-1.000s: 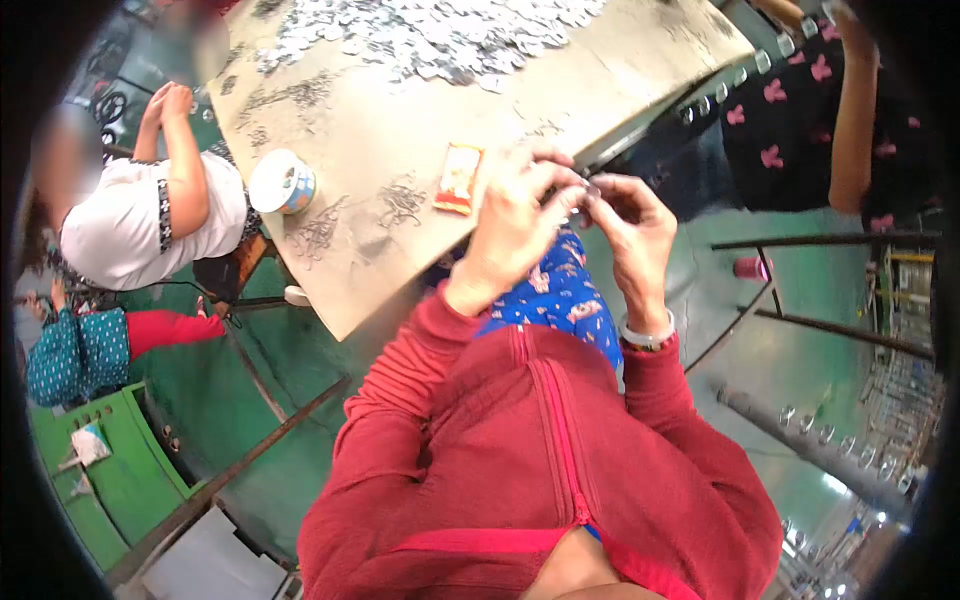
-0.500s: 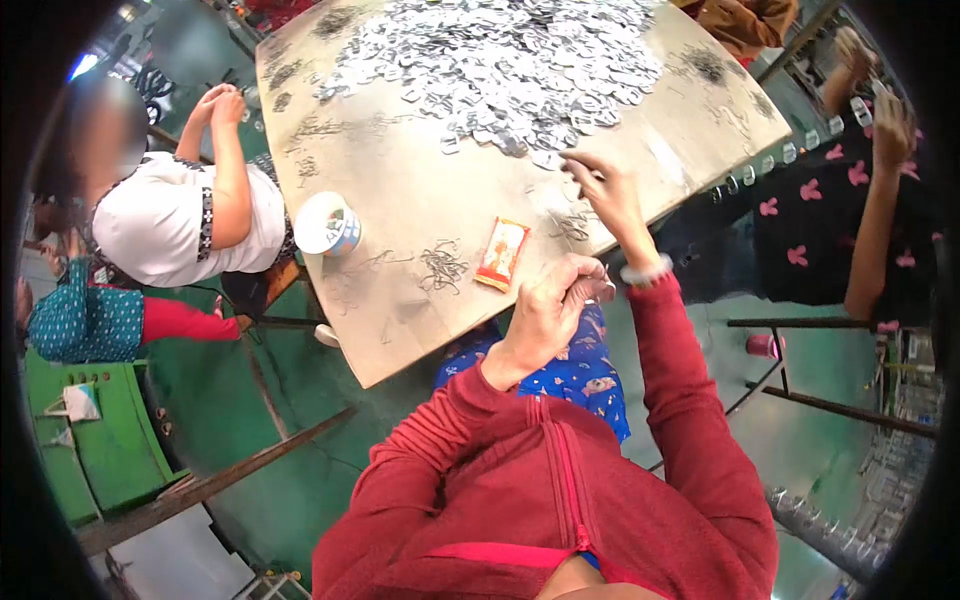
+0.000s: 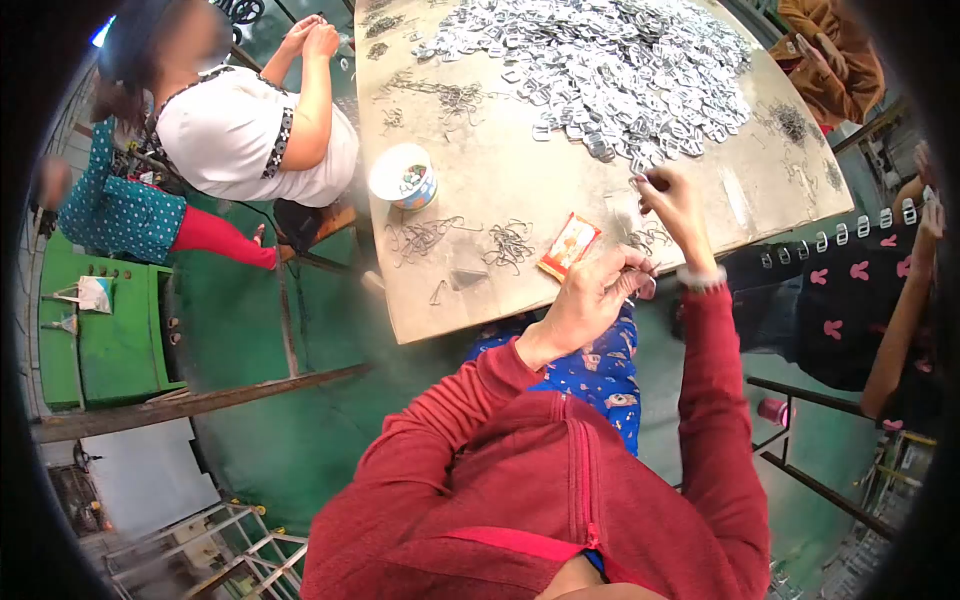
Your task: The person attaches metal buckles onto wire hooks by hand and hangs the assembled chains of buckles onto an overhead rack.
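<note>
My left hand (image 3: 592, 300) is closed in a pinch over my lap, at the table's near edge. A small shiny metal piece shows in part at its fingertips. My right hand (image 3: 680, 208) reaches over the table, thumb and fingers pinched at the near edge of a large heap of flat silver metal buckles (image 3: 610, 85). Whatever is between those fingers is too small to make out. Thin bent wire hooks (image 3: 510, 245) lie in a tangled cluster. A red and orange packet (image 3: 570, 243) lies flat just beyond my left hand.
A white and blue tub (image 3: 405, 178) with small items stands on the left of the table (image 3: 430, 305). More wire clusters (image 3: 460, 97) lie farther back. A person in white (image 3: 240, 130) sits at left; other people are at the right. Metal bars (image 3: 200, 400) cross the floor.
The camera view has swung, so the table and heap appear farther right. My right hand's fingers have drawn together at the heap's edge. My left hand stays pinched.
</note>
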`<control>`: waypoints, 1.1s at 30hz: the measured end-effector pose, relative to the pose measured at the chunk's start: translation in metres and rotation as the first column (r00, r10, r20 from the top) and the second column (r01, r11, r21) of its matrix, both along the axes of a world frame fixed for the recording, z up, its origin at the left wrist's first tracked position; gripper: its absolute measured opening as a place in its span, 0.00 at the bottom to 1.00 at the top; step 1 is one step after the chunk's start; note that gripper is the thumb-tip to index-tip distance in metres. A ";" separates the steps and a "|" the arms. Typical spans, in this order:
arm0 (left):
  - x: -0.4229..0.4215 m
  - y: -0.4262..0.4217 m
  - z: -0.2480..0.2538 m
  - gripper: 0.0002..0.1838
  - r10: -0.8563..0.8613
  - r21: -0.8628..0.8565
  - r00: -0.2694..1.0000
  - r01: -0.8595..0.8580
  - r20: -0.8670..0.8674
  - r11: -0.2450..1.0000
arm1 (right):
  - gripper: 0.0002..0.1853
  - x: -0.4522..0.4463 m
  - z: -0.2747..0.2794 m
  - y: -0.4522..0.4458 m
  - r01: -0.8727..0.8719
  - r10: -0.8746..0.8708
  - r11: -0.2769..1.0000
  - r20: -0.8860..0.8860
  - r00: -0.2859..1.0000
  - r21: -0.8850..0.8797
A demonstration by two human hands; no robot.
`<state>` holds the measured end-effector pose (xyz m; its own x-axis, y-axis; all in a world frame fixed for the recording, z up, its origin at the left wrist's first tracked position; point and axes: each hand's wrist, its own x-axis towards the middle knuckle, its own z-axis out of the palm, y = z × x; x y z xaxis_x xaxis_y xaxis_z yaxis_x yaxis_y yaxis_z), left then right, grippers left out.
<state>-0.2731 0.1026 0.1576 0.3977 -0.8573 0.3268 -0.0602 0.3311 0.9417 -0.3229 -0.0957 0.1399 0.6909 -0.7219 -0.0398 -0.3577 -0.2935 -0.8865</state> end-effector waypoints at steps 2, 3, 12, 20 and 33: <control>0.003 -0.001 -0.001 0.04 0.029 0.011 0.998 -0.029 0.055 1.000 | 0.09 -0.031 0.022 0.034 -0.013 -0.044 0.980 0.275 0.961 0.200; 0.004 -0.002 -0.001 0.04 0.041 0.018 0.996 -0.043 0.083 0.999 | 0.09 -0.041 0.037 0.056 0.040 -0.112 0.975 0.331 0.937 0.218; 0.001 -0.006 0.005 0.04 0.169 -0.046 0.874 -0.166 0.456 0.985 | 0.10 -0.075 0.053 0.115 0.232 -0.300 0.952 0.448 0.842 0.200; 0.029 -0.009 -0.024 0.08 0.234 -0.031 0.884 -0.242 0.404 0.970 | 0.09 -0.078 0.036 0.112 0.159 -0.374 0.900 0.532 0.760 0.406; 0.311 -0.102 -0.133 0.08 0.142 0.007 0.112 -0.807 0.983 0.591 | 0.09 -0.120 0.060 0.117 0.179 -0.293 0.940 0.423 0.857 0.289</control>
